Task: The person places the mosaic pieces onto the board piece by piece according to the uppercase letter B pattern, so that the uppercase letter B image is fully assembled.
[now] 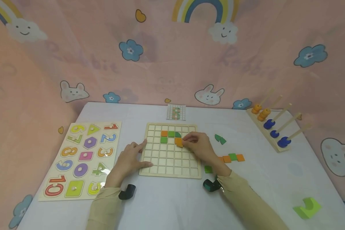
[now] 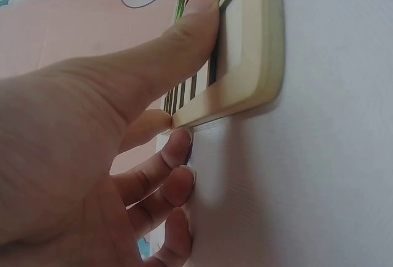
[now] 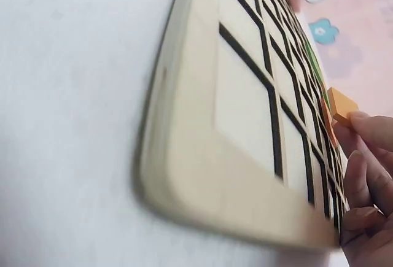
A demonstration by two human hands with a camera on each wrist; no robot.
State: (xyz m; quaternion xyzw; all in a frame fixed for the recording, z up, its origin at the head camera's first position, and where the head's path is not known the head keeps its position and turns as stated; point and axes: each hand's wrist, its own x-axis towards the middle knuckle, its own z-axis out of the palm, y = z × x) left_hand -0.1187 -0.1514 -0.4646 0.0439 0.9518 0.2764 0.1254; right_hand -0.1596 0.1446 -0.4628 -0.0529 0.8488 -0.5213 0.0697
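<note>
Between its thumb and fingers my right hand pinches an orange square tile, slightly tilted, over the right part of the wooden grid board. A second orange tile lies in the grid just beside it. Two green squares, another orange square and a dark green quarter-round tile sit in nearby cells. My left hand rests at the board's left edge; its extended thumb presses on top and the index fingertip touches the side.
A picture card lies behind the board. To the left is a number puzzle. Loose green tiles and a row of orange and green tiles lie right. Farther right stand a peg counter and a lime-green block.
</note>
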